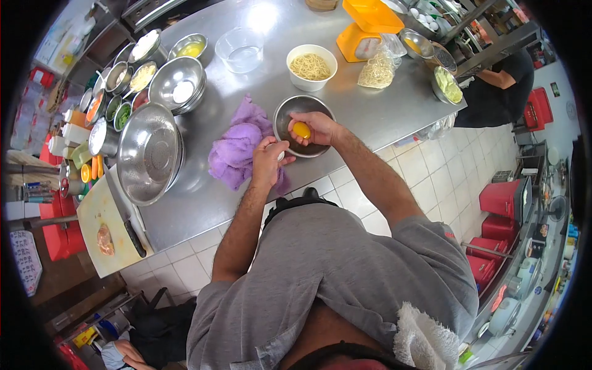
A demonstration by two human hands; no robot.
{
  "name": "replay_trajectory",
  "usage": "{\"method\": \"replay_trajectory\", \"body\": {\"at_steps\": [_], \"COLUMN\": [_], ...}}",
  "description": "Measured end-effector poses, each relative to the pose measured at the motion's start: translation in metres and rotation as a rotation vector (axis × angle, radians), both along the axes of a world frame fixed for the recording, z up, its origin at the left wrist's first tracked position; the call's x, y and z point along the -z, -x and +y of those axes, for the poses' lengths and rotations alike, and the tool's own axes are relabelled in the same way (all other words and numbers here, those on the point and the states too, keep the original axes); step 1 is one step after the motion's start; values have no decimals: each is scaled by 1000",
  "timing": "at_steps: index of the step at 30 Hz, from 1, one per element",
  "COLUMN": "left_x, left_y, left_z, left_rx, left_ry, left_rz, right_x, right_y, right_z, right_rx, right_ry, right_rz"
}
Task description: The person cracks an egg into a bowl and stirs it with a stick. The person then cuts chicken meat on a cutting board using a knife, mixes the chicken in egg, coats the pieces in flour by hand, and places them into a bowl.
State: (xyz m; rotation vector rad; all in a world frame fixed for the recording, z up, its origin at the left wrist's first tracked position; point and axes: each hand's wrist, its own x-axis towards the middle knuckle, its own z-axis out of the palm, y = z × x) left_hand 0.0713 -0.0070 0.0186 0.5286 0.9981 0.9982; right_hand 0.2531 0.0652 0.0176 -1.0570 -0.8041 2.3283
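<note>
Over a steel bowl (285, 114) near the table's front edge, my right hand (317, 128) cups an egg yolk (301, 129) in its curled fingers. My left hand (267, 161) is at the bowl's lower left rim, closed around a white eggshell (281, 155). Beside the left hand lies a crumpled purple towel (237, 148). A white tub of noodles (310, 66) stands just behind the bowl. The bottom of the bowl is partly hidden by my right hand.
Stacked metal bowls (148, 154) and small containers fill the left. A cutting board (102, 216) holds raw meat (105, 240) and a knife (134, 238). Behind are a clear tub (239, 50), an orange scale (356, 43) and bagged noodles (376, 71). A co-worker (509, 86) stands at right.
</note>
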Motion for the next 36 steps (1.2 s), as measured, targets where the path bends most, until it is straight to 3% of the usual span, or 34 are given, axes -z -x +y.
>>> {"method": "replay_trajectory", "body": {"at_steps": [10,16,23,32,36], "left_x": [-51,-82,-96,-98,-99], "left_y": [-63,-160,-310,-441,-476], "left_z": [33,61,107,188,234], "left_rx": [172,295,275,100,79], "left_ry": [-81,-140,-177,-258,-354], "left_rz": [11,-46,-90,18,183], "right_x": [-79,-112,-141,-125,-117], "right_y": [-78,-175,-319,-440,-464], "right_z": [0,7,55,170,214], "right_rx": [391,490,571,530,650], "right_ry": [21,-38,-151,-189,-131], "right_rz": [17,-20,-103,-183,-161]}}
